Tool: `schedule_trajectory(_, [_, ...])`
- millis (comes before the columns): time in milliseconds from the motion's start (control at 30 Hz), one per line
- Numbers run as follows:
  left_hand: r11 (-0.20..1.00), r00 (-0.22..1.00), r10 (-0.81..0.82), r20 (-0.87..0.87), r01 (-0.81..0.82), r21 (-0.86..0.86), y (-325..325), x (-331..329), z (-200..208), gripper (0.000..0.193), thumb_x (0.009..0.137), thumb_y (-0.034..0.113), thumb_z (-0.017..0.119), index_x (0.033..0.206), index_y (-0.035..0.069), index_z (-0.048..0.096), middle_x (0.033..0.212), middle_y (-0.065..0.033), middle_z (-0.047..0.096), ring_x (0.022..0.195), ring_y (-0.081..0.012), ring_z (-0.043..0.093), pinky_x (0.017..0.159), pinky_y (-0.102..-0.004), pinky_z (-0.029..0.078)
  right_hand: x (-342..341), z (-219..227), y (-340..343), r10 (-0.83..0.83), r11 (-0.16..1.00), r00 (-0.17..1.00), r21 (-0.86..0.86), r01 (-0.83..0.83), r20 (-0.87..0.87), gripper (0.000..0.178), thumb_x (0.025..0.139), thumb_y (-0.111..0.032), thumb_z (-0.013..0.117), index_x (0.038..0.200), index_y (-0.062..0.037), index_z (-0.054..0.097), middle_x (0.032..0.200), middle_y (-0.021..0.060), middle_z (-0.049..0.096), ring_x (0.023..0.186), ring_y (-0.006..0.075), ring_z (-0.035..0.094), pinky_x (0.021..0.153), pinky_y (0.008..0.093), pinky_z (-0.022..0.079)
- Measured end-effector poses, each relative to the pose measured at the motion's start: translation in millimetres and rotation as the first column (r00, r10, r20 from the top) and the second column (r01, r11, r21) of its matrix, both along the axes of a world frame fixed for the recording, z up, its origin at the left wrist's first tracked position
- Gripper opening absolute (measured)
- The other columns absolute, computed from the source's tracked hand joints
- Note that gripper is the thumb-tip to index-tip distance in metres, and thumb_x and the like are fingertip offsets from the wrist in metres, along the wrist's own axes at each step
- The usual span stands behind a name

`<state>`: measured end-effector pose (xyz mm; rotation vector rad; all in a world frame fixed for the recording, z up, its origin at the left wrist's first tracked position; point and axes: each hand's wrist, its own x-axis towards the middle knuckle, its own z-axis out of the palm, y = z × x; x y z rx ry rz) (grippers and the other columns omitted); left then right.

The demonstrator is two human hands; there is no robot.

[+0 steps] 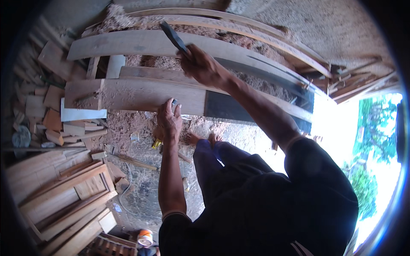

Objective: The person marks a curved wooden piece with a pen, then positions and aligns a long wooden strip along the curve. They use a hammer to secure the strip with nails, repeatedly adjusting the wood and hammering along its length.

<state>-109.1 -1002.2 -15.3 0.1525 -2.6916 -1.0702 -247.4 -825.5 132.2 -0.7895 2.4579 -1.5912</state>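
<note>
My right hand [203, 68] is raised over the workbench, its fingers wrapped round a dark bar-shaped tool [171, 36]. The tool's far end points up and to the left; its exact kind does not show. Lower down, my left hand [169, 120] rests at the near edge of a pale wooden plank [141, 94]. Between its thumb and fingers sits a small dark piece [174, 102], standing on the plank and mostly hidden by the fingers. The two hands are apart, and the tool does not touch the small piece.
Long boards [128, 42] lie across the bench behind the plank, with wood shavings [117, 19] around them. Wood offcuts [53, 97] heap up at the left. Wooden frames [72, 192] lean at lower left, near a white-and-orange bucket [145, 237]. A cable [124, 202] runs over the floor.
</note>
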Motion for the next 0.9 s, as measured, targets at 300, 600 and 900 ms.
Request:
schedule_trajectory(300, [0.974, 0.988, -0.149, 0.028, 0.151, -0.168, 3, -15, -7, 0.012, 0.090, 0.018, 0.068, 0.093, 0.007, 0.063, 0.092, -0.0137, 0.065, 0.086, -0.0352, 0.064, 0.074, -0.0441, 0.050, 230, -6, 163, -0.323, 0.930, 0.718, 0.065, 0.362, 0.616, 0.026, 0.104, -0.027, 0.055, 0.116, -0.0045, 0.051, 0.084, 0.0009, 0.052, 0.072, 0.0102, 0.053, 0.064, 0.0284, 0.046])
schedule_trajectory(600, [0.668, 0.825, -0.248, 0.507, -0.233, 0.707, 76, 116, 6, 0.009, 0.093, 0.011, 0.070, 0.099, 0.006, 0.065, 0.080, -0.0019, 0.067, 0.069, -0.0098, 0.064, 0.058, -0.0242, 0.049, 359, -111, 169, -0.344, 0.905, 0.805, -0.056, 0.421, 0.483, 0.012, 0.100, -0.011, 0.055, 0.108, -0.0024, 0.054, 0.089, 0.0107, 0.057, 0.082, 0.0218, 0.061, 0.070, 0.0388, 0.049])
schedule_trajectory(900, [0.551, 0.721, -0.294, 0.628, -0.409, 0.727, 85, 110, 3, 0.008, 0.095, 0.007, 0.066, 0.103, 0.008, 0.065, 0.094, -0.0020, 0.067, 0.083, -0.0132, 0.066, 0.069, -0.0259, 0.052, 368, -129, 122, -0.304, 0.888, 0.594, -0.004, 0.460, 0.744, 0.019, 0.098, -0.010, 0.056, 0.114, -0.0010, 0.060, 0.090, 0.0125, 0.066, 0.087, 0.0265, 0.067, 0.074, 0.0400, 0.051])
